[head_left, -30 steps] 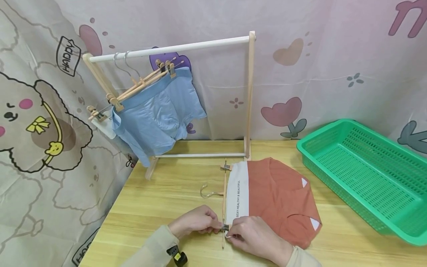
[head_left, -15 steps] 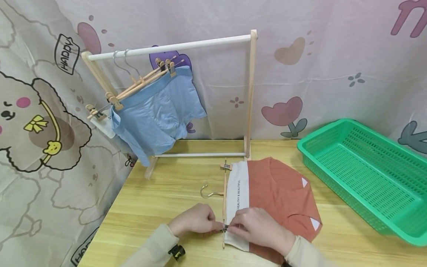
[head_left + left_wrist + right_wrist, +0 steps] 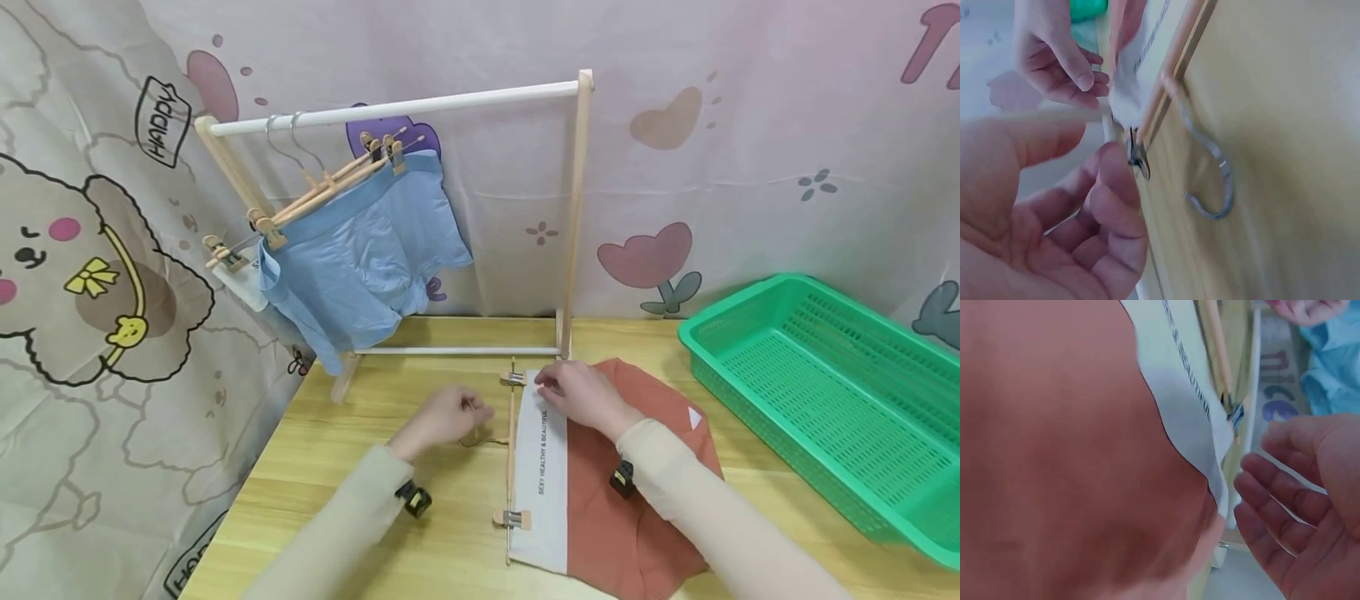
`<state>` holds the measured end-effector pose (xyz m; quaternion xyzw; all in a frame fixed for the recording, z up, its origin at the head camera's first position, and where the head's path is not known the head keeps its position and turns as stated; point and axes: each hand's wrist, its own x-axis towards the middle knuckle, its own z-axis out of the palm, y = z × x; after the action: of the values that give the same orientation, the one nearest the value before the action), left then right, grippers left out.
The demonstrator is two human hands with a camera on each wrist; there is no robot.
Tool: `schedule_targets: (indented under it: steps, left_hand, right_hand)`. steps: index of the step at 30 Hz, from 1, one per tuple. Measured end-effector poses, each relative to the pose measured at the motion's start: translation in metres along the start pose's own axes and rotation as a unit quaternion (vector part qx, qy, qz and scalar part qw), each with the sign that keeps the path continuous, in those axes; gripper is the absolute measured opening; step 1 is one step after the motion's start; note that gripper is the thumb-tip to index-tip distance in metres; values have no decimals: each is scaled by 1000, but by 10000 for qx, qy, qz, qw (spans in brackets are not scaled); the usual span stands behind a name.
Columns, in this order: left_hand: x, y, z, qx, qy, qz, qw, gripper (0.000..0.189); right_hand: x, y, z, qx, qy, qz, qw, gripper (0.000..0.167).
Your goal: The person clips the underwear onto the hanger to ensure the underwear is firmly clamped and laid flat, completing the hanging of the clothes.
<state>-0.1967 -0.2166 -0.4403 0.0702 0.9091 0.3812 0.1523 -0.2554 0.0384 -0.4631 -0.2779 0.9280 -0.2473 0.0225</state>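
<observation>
Rust-coloured underpants (image 3: 600, 517) with a white printed waistband (image 3: 540, 467) lie on the table, waistband toward the left. Along that band runs a wooden clip hanger (image 3: 512, 458), a far clip (image 3: 513, 379) and a near clip (image 3: 513, 520) both gripping the cloth. My left hand (image 3: 450, 415) hovers over the hanger's hook (image 3: 1225, 175), loosely curled and holding nothing. Above the waistband's far end is my right hand (image 3: 585, 396), its relaxed fingers (image 3: 1285, 494) close to the far clip with nothing between them.
A wooden rack (image 3: 581, 208) with a white rail (image 3: 450, 102) stands behind. Blue boxer shorts (image 3: 375, 250) hang at its left from a clip hanger, another hanger behind it. A green basket (image 3: 795, 450) sits at the right. Patterned cloth covers the walls.
Both hands have let go of the near clip and moved away across the table, the left toward the hook, the right toward the far clip. The near clip now grips the waistband in plain sight.
</observation>
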Motion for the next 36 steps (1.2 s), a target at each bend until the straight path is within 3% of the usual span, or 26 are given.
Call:
schedule_targets:
  steps: [6, 12, 18, 23, 27, 31, 36]
  left_hand:
    - [39, -1, 3, 52, 763, -241, 9968, 16]
    - [61, -6, 17, 183, 1048, -221, 9941, 24]
    - [80, -9, 29, 182, 1241, -219, 9919, 19]
    - [86, -12, 31, -94, 1361, -288, 9902, 12]
    - [83, -13, 26, -474, 1410, -597, 9871, 11]
    - [80, -14, 21, -999, 1253, -867, 9833, 11]
    - [80, -18, 15, -1980, 808, -894, 9728, 11]
  right_hand:
    - [25, 0, 9, -474, 55, 35, 9989, 24]
    - [36, 2, 20, -937, 3, 71, 9956, 24]
    - [42, 6, 29, -1122, 128, -8, 9936, 12]
    - [45, 7, 30, -991, 147, 114, 9949, 7]
    - [48, 5, 28, -741, 89, 268, 9969, 10]
    - [51, 5, 25, -431, 54, 400, 9983, 13]
    - [53, 4, 20, -19, 16, 656, 9978, 15]
